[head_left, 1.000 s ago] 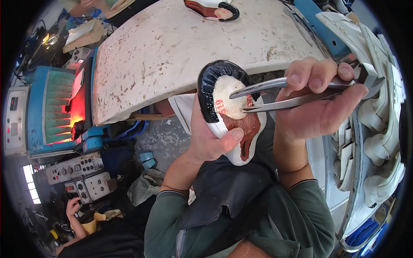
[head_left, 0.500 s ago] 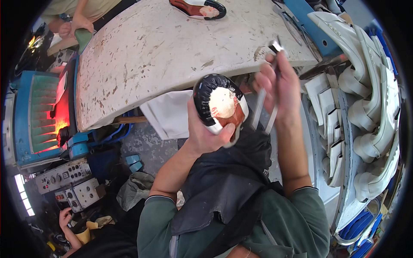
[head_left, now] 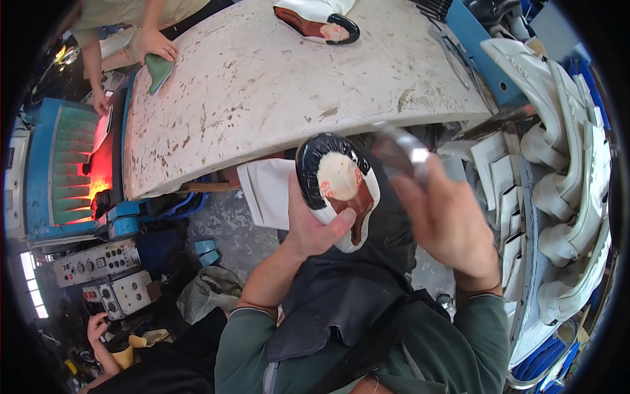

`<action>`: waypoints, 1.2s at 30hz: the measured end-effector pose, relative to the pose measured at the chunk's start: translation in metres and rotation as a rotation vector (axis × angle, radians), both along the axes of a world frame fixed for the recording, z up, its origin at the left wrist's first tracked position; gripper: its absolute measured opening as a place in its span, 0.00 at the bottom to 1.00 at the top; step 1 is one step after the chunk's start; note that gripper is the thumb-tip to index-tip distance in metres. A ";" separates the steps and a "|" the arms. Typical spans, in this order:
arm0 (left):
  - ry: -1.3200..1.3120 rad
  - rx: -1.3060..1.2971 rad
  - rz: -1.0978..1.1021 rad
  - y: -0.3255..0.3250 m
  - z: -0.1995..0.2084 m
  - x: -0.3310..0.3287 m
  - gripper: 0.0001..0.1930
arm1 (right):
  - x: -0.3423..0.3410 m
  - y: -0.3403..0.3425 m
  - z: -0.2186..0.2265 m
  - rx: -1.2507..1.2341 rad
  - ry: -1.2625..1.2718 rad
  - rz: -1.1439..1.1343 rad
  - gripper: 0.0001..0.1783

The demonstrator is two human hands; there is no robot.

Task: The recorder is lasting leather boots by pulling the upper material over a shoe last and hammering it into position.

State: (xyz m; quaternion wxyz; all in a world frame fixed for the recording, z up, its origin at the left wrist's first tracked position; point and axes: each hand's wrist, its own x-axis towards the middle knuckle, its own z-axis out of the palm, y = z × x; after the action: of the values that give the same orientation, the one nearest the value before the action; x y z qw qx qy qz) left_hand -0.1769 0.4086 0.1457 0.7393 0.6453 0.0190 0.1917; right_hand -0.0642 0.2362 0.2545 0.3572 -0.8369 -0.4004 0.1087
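Note:
My left hand [head_left: 312, 226] is wrapped round a white boot [head_left: 338, 176], turned with its unfinished sole up. Its black toe edge is gathered in pleats round a cream forepart, and a brown insole runs toward the heel. The boot's white shaft [head_left: 262, 195] hangs left of my wrist, below the table edge. To the right, my right hand [head_left: 449, 220] is closed on a pair of metal pincers [head_left: 407, 148], smeared by motion. The pincers' head is raised beside the boot's toe, apart from it.
The scuffed white table [head_left: 262, 98] bears a second upturned boot [head_left: 315, 23]. Several white boots [head_left: 558, 190] stand racked at right. A glowing heater [head_left: 98, 177] stands at left. Beyond the table's left end, another person's hand [head_left: 157, 46] touches a green piece [head_left: 157, 71].
My right hand has turned over and swung the pincers' head toward the boot's toe. The boot sits slightly lower in view, still in my left hand. The other person's hands have moved apart.

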 end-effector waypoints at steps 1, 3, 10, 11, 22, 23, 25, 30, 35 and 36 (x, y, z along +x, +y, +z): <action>0.003 0.036 0.026 0.001 -0.001 0.001 0.36 | -0.002 0.001 -0.010 -0.008 0.010 -0.031 0.16; 0.008 0.020 0.037 0.005 -0.001 0.004 0.33 | 0.001 0.009 -0.029 -0.056 -0.046 0.103 0.17; -0.009 -0.023 0.162 0.018 0.016 0.012 0.28 | 0.175 0.071 -0.075 -0.371 -0.262 -0.198 0.22; 0.005 -0.024 0.187 0.021 0.020 0.011 0.26 | 0.193 0.073 -0.076 -0.476 -0.232 -0.228 0.23; -0.398 0.495 0.385 -0.001 0.071 0.050 0.28 | 0.013 0.055 -0.111 0.803 0.629 0.091 0.56; -0.483 0.728 0.230 -0.014 0.056 0.034 0.31 | 0.020 0.056 -0.118 0.848 0.701 0.004 0.47; -0.487 0.716 -0.334 -0.033 0.018 0.007 0.38 | 0.035 0.049 -0.130 0.924 0.983 -0.065 0.38; -0.175 -0.230 0.044 -0.017 -0.046 0.011 0.48 | 0.045 0.043 -0.149 1.070 1.468 -0.184 0.32; -0.294 -0.534 0.224 -0.029 -0.006 0.043 0.27 | 0.035 0.019 -0.139 0.726 0.984 -0.242 0.28; -0.210 -0.494 0.203 -0.034 0.005 0.044 0.27 | 0.031 0.006 -0.134 0.613 0.795 -0.268 0.32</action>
State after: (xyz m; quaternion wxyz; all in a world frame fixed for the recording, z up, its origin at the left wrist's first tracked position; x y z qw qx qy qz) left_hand -0.1332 0.3745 0.1507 0.8489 0.4171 0.0529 0.3203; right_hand -0.0332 0.2425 0.1206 0.7212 -0.6318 -0.1366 0.2492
